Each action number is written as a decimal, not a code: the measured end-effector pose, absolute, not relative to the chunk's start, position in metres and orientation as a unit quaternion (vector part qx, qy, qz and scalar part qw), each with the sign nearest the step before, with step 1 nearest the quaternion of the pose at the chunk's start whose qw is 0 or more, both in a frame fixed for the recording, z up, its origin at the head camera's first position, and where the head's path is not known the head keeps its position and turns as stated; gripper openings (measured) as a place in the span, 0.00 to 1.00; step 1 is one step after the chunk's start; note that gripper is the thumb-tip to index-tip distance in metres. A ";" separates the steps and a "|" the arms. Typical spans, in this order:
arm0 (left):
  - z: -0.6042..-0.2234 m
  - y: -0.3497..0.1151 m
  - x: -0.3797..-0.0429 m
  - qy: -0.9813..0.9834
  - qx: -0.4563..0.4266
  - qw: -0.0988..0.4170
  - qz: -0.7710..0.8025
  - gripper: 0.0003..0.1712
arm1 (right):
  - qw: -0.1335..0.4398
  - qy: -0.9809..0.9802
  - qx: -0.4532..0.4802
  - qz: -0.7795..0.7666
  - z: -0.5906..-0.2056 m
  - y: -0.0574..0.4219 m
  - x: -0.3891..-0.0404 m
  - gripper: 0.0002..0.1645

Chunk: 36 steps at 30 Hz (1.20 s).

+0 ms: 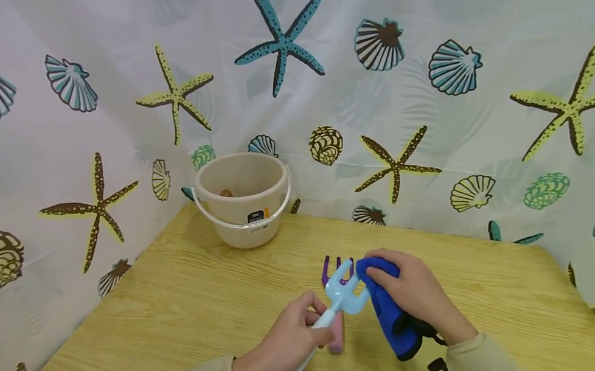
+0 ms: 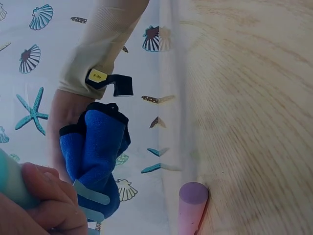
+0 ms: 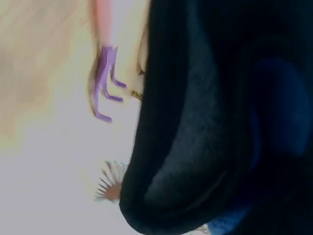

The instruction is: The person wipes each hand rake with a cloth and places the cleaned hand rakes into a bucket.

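My left hand (image 1: pixel 288 340) grips the handle of a light blue garden hand fork (image 1: pixel 342 298), its tines up and tilted right. In my right hand (image 1: pixel 413 284) is a folded blue cloth (image 1: pixel 394 325) with black edging, pinched against the fork's tines. The cloth's loose end hangs below the hand. Close under the fork, a small rake with purple tines and a pink handle (image 1: pixel 337 334) lies on the table, partly covered from the head view. In the right wrist view the cloth's dark edge (image 3: pixel 161 147) hides the right fingers, while the rake's purple tines (image 3: pixel 103 83) show.
A beige bucket (image 1: pixel 242 210) with a clear handle stands at the back left of the wooden table (image 1: pixel 196 296). Something brown (image 1: pixel 227 193) is inside it. A white curtain (image 1: pixel 335 98) printed with shells and starfish hangs behind and at the sides.
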<state>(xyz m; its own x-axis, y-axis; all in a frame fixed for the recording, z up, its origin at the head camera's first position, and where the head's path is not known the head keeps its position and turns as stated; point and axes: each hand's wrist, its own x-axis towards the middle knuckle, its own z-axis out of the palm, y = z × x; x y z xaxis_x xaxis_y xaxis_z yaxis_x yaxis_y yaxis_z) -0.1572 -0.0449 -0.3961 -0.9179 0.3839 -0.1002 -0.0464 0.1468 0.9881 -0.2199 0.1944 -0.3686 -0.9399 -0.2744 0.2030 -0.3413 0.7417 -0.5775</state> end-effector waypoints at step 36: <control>-0.390 -0.048 -0.162 0.737 0.137 0.185 0.636 0.12 | -0.103 -0.871 0.134 0.462 -0.378 0.216 -0.253 0.33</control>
